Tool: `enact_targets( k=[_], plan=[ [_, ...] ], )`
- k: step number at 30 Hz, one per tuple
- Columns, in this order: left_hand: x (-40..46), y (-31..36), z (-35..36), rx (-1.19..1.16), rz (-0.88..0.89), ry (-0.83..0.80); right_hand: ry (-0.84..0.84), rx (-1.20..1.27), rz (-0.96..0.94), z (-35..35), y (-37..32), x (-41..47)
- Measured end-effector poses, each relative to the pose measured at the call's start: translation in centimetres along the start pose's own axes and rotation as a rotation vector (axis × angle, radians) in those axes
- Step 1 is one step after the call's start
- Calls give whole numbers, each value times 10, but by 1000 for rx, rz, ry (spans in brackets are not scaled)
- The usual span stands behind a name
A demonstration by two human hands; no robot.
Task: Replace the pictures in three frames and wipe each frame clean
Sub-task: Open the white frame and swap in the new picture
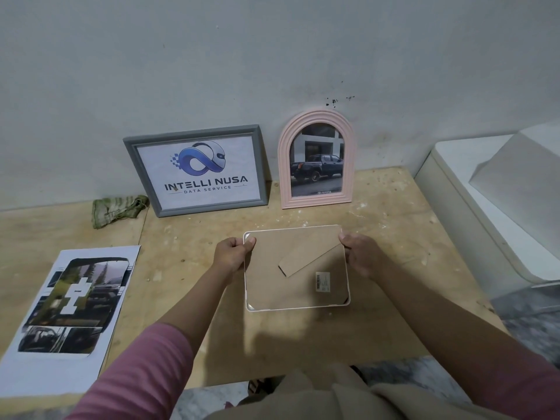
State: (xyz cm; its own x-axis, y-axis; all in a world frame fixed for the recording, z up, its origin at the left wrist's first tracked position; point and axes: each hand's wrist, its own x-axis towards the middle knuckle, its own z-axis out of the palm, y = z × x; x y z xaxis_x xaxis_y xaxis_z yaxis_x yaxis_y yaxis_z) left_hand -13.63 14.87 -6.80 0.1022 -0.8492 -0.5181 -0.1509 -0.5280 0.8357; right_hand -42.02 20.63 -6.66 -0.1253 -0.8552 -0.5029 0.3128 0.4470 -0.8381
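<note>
Both hands grip the white frame (297, 268) at its upper corners, in the lower middle of the picture. The left hand (233, 253) curls round the upper left corner, thumb on the cardboard back; the right hand (360, 253) does the same at the upper right corner. Each is clamped on the frame, not spread flat. The frame lies back-side up, low over or on the wooden surface (378, 213); I cannot tell whether it touches. Its brown backing board shows, with the folding stand (309, 259) lying flat across it and a small label (322, 281) toward the lower right. Holding it face down by two corners probably serves to get at the backing so the picture inside can be changed, or to seat the backing squarely.

To the left, near the lower left of the picture, a printed sheet (72, 304) of dark car photos lies flat on the surface, likely a source of replacement pictures. Above, leaning against the wall, stand a grey frame (194, 169) with a logo print and, just beside it on the right, a pink arched frame (316, 160) holding a truck photo. A crumpled green cloth (118, 207) sits left of the grey frame, within reach for wiping.
</note>
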Motion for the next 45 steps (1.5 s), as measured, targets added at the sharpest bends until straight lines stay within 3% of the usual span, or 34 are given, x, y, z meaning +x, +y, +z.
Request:
enact_targets(
  k=[7, 11, 13, 18, 21, 25, 29, 32, 34, 36, 41, 45],
  plan=[
    [-2, -3, 9, 25, 2, 40, 238, -365, -175, 6, 1, 10],
    [-3, -5, 11, 30, -7, 22, 294, -446, -207, 7, 5, 15],
    [-4, -6, 9, 34, -12, 20, 254, -420, -189, 7, 5, 13],
    [-3, -6, 1, -33, 0, 92, -55, -386, -40, 1, 1, -1],
    [-6, -4, 0, -33, -10, 41, 30, -440, -78, 0, 2, -3],
    [-18, -1, 0, -1, -67, -171, 156, -482, -167, -7, 3, 2],
    [-20, 0, 5, 92, -33, -105, 263, -457, -183, -10, 5, 10],
    [-15, 1, 7, 155, -7, 6, 111, -470, -100, -7, 3, 5],
    [-12, 1, 4, 95, -13, 69, -109, -525, -48, -8, 1, 1],
    [-10, 1, 1, 16, -21, 63, -191, -596, -57, -9, 0, -3],
    [-19, 1, -5, 12, -58, -230, -28, -526, -118, -5, -1, -8],
    [-21, 0, -7, 102, -23, -190, 29, -516, -97, -4, 2, -8]
  ],
)
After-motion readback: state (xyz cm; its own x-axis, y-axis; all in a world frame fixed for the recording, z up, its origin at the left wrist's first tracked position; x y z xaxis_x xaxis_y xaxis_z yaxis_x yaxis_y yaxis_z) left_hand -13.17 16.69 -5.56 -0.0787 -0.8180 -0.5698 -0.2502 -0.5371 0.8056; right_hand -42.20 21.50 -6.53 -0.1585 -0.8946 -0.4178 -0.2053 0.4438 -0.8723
